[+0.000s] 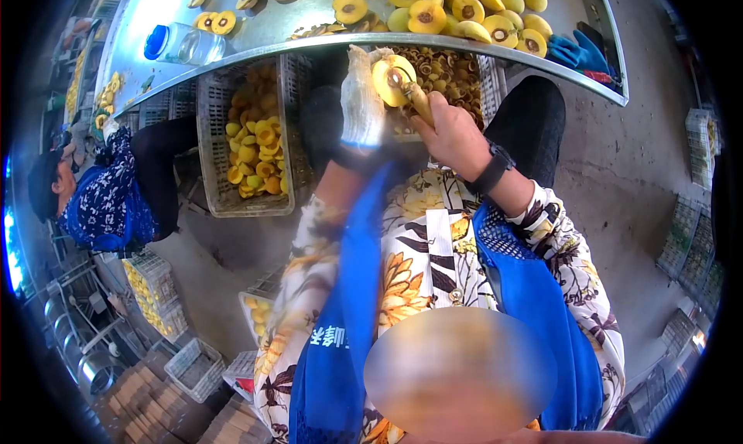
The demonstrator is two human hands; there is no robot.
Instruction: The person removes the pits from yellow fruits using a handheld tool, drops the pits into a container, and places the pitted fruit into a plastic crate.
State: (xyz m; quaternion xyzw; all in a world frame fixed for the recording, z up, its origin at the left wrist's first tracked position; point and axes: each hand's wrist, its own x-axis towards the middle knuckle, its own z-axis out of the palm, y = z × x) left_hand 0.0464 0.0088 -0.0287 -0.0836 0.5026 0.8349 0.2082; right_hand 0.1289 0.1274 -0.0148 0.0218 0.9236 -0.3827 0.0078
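Note:
My left hand (361,107), in a whitish knitted glove, is closed around a yellow peach half (385,79), its cut face turned towards my right hand. My right hand (458,138) is bare, with a black band at the wrist, and grips a wooden-handled pitting tool (420,104). The tool's head meets the fruit at its brown pit; the exact shape of that head is hard to make out. Below my hands, partly covered by them, is a crate of brown pits (455,80). On the metal table (302,15) ahead lie many peach halves (427,16).
A crate (207,146) of yellow peach halves stands left of my legs. On the table are a blue-capped plastic bottle (186,44) and blue gloves (576,52). The table's raised metal edge runs just beyond my hands. Another person (108,181) sits at the left.

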